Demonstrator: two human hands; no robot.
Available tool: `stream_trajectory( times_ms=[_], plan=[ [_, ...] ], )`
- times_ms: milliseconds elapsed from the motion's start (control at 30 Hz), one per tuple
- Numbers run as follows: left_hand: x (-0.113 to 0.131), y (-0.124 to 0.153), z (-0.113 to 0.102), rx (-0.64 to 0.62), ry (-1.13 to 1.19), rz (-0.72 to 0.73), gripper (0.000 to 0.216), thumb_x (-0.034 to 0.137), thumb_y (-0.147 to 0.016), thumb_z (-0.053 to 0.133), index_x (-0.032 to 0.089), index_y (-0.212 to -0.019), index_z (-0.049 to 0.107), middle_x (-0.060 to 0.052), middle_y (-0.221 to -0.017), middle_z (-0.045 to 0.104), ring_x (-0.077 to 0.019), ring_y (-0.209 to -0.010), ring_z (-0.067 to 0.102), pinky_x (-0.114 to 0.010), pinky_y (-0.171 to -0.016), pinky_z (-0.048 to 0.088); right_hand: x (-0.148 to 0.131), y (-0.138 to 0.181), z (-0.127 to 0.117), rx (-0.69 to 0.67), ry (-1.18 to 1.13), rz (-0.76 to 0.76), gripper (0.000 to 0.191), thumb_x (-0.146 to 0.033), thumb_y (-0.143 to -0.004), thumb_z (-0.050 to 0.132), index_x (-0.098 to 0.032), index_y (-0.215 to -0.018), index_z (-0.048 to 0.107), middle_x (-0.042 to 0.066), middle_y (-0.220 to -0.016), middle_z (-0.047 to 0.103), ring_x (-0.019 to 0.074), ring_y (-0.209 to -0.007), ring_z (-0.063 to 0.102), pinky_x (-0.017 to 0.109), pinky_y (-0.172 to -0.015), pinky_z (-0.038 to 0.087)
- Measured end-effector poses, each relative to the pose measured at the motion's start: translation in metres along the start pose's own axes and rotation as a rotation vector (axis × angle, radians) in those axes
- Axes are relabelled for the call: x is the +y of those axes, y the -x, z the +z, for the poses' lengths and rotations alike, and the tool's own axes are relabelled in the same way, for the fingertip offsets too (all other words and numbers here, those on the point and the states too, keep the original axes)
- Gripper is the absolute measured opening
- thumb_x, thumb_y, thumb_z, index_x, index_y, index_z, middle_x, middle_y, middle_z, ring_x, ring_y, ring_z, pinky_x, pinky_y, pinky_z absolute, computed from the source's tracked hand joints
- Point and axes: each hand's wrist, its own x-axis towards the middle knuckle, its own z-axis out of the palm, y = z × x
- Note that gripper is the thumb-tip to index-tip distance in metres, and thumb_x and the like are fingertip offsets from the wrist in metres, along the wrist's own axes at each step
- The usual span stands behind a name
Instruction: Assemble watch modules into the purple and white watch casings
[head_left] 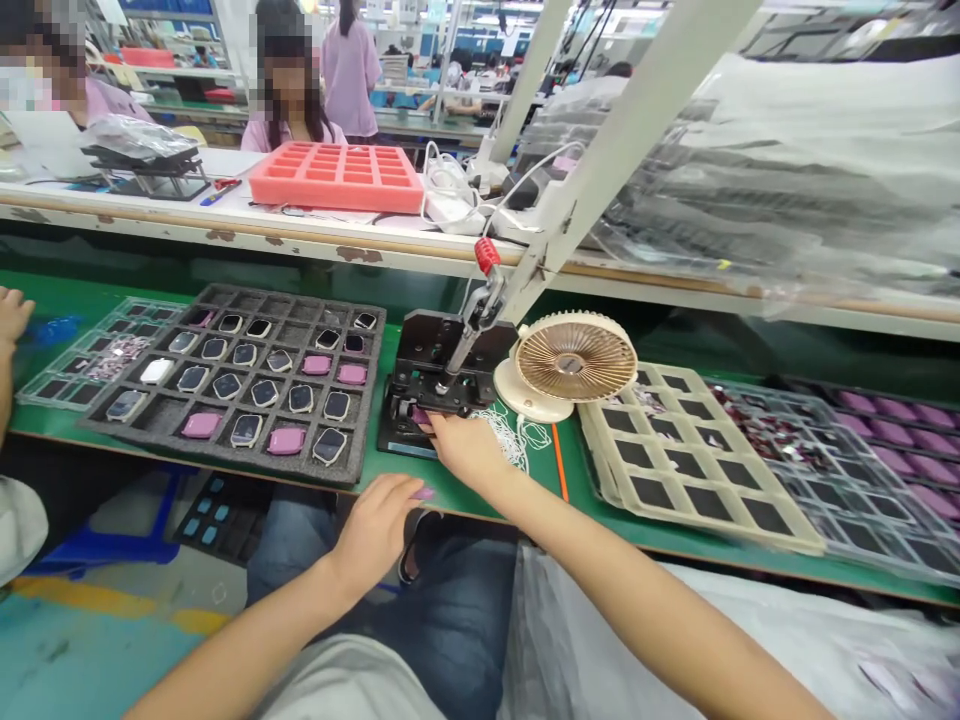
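Purple shows at the press (442,385): a small pink part (421,416) sits at the front of the black jig, and the right hand (469,447) is right on it, fingertips pinched close around its near edge, the rest of the hand resting on the green counter (480,492). Whether the part is fully seated in the nest I can't tell from here. Over on the left, the left hand (379,525) hangs at the near counter edge, fingers curled loosely with what looks like another purple piece (424,493) at the fingertips, just below the black foam tray (232,380) of glass-faced and pink parts. The press lever, red knob (487,255) on top, stands raised and tilted up to the far right. A small fan (574,357) sits just right of the press, touching a white tangle of thread (514,437), with a beige tray (694,455) beyond it.

My read: doing this well means sliding the part flat and square into the nest, pushing with the fingertips only, then getting those fingers well clear of the jig before any pull on the lever. Keeping the thread away from the nest looks wise too.
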Motion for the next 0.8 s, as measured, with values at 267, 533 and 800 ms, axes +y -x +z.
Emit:
stream_trajectory(
  times_ms=[267, 533, 800],
  plan=[
    [-0.005, -0.025, 0.003, 0.104, -0.134, -0.044, 0.036, 0.007, -0.103, 0.053, 0.02, -0.135, 0.063, -0.011, -0.122, 0.074, -0.0243, -0.117, 0.069, -0.044, -0.107, 0.059, 0.006, 0.035, -0.007, 0.055, 0.027, -0.029, 0.045, -0.025, -0.113, 0.034, -0.016, -0.153, 0.054, 0.019, -0.146, 0.064, 0.0238, -0.091, 0.077, 0.029, -0.061, 0.053],
    [-0.033, -0.078, 0.044, 0.082, -0.209, -0.046, 0.036, -0.001, -0.095, 0.052, 0.016, -0.121, 0.071, -0.014, -0.117, 0.076, -0.0309, -0.114, 0.069, -0.054, -0.103, 0.059, 0.027, 0.102, -0.026, 0.256, -0.17, 0.04, 0.033, -0.02, -0.107, 0.046, -0.016, -0.137, 0.06, 0.013, -0.133, 0.074, 0.0221, -0.103, 0.08, 0.025, -0.064, 0.062],
    [-0.038, -0.07, 0.046, -0.048, -0.249, -0.019, 0.058, -0.005, -0.09, 0.05, 0.014, -0.143, 0.061, -0.018, -0.146, 0.065, -0.0368, -0.147, 0.05, -0.06, -0.12, 0.045, -0.01, 0.117, -0.057, 0.317, -0.38, 0.014, 0.032, -0.029, -0.107, 0.055, -0.025, -0.139, 0.055, 0.009, -0.126, 0.077, 0.0245, -0.099, 0.081, 0.032, -0.072, 0.066]
  ],
)
